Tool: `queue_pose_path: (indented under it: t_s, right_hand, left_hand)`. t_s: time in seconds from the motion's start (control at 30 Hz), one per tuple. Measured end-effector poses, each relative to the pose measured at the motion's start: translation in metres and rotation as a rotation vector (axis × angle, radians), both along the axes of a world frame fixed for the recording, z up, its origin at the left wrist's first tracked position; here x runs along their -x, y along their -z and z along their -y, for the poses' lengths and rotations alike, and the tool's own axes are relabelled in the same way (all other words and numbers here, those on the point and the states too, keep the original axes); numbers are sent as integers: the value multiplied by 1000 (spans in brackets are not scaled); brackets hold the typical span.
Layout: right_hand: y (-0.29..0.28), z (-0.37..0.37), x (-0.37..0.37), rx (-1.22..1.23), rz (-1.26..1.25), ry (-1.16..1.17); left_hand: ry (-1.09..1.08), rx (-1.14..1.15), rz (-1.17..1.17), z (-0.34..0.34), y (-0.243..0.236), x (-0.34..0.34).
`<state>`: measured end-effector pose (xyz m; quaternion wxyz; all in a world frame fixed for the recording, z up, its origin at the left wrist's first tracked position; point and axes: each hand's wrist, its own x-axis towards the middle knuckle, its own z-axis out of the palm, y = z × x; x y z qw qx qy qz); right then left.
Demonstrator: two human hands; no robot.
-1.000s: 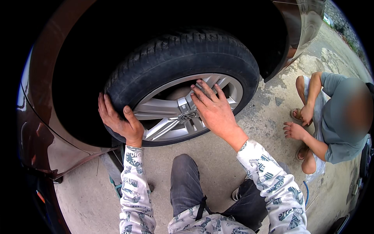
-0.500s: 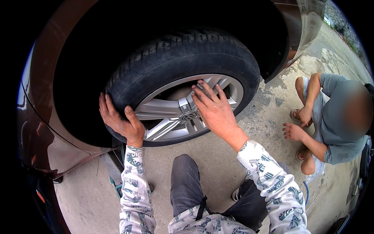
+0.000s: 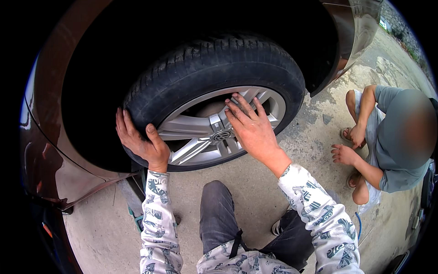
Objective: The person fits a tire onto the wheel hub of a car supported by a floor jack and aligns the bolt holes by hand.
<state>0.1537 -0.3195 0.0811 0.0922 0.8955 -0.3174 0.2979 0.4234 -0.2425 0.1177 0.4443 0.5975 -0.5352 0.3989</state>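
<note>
A black tyre (image 3: 214,68) on a silver spoked wheel (image 3: 196,125) sits within the dark wheel arch of a brown car. Against the tyre's left side lies my left hand (image 3: 142,140), fingers stretched along the tread edge and thumb apart toward the rim. My right hand (image 3: 253,128) rests open on the right-hand spokes, its fingers spread and its palm partly over the round centre cap (image 3: 221,135). Neither hand holds a tool. The inner side of the wheel is hidden in shadow.
Brown body panels (image 3: 68,155) curve around the wheel. A jack-like metal piece with a green part (image 3: 137,219) stands on the concrete (image 3: 182,205) beside my left forearm. To the right squats another person in a grey shirt (image 3: 392,173); a blue hose or cord (image 3: 359,226) lies nearby.
</note>
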Motion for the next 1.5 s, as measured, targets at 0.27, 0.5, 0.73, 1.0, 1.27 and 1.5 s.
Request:
queue_pose_path:
  t_s: [0.27,0.5,0.73,1.0,1.27,1.5]
  right_hand:
    - [-6,-1,1,9,-10,6]
    - [-70,6,11,103,471,-70]
    - [-71,96,24,395,399,13]
    - [-53,119,16,556,577,26]
    - [25,142,58,481,761,177]
    - [217,110,76,-245,1186,531]
  left_hand:
    - [-5,1,12,0,-1,2]
    - [67,-91,-64,-19,5,-14]
    - [40,-6,-778,-71,90,-42]
    - [220,483,-1569,-47,125,-71]
    - [-71,514,-1104,-45,54,-88]
    - [8,534,-143,63,-85,69]
